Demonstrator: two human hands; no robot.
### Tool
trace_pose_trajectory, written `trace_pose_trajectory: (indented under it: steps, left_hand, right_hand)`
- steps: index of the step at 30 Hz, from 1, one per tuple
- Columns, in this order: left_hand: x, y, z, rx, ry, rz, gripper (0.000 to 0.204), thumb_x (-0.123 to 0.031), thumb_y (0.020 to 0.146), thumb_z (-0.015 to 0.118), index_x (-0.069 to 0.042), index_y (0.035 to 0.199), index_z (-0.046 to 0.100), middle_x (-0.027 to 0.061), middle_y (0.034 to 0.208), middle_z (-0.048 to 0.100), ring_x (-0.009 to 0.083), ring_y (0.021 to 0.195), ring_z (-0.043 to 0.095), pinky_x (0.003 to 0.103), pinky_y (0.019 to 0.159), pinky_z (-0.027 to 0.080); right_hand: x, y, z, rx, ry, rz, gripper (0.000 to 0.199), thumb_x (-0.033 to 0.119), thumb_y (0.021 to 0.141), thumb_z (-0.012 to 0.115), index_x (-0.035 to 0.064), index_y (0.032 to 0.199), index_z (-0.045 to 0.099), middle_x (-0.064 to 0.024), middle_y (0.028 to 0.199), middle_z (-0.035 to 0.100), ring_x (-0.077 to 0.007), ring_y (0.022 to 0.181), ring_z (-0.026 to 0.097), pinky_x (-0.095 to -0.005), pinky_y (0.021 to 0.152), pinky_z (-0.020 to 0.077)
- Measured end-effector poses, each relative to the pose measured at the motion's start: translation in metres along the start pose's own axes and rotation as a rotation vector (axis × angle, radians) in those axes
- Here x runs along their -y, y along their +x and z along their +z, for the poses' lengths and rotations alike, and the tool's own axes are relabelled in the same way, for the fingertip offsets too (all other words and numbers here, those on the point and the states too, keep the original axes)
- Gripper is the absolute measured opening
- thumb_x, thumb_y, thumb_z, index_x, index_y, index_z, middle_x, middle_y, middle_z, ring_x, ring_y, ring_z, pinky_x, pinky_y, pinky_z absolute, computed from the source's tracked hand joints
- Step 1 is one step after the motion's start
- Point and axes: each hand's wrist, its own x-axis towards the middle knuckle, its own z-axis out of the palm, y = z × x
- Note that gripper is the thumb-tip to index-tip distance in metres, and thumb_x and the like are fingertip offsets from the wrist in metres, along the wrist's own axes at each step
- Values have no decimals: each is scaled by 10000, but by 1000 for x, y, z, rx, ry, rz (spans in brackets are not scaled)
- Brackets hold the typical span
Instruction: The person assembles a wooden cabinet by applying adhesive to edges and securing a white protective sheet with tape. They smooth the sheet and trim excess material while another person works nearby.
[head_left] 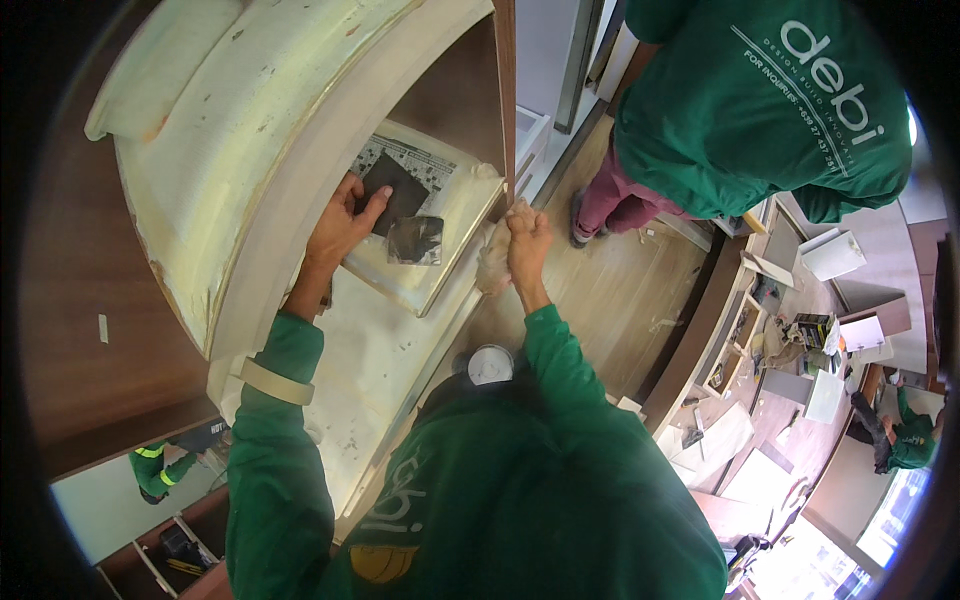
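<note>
1 dk sheet (405, 190) at L hand (342, 222) — R hand (530, 245) w/ wad (492, 263).

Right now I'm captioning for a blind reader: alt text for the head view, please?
The wearer's left hand touches a dark sheet over a pale board; the right hand grips pale crumpled material beside that board. A green-clad co-worker stands at upper right.

A pale cream shelf (400, 285), smeared in places, carries a printed black-and-white sheet (436, 165). A dark square sheet (405, 188) overlaps that print, lying slightly askew. At its lower corner sits a clear packet (415, 241) with something dark inside. Below the shelf spreads a whitish ledge (365, 375), flecked with small dark marks.
</note>
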Motion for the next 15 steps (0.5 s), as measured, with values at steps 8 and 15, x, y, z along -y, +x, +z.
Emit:
trace_pose_trajectory:
  steps: [8,15]
  left_hand:
    - [4,0,0,-41,6,53,415,-320,837,831,-75,690,530,15,513,446,118,468,390,321,456,363]
    - [2,1,1,-73,22,81,413,-329,839,828,-76,696,535,14,517,456,118,470,409,320,462,377]
  right_hand:
    - [27,-2,2,-16,36,97,240,158,847,723,-2,809,548,-64,801,586,-140,795,514,-333,732,468]
    - [25,5,-2,13,10,110,245,149,835,725,-12,793,545,-76,786,592,-152,773,522,-350,726,476]
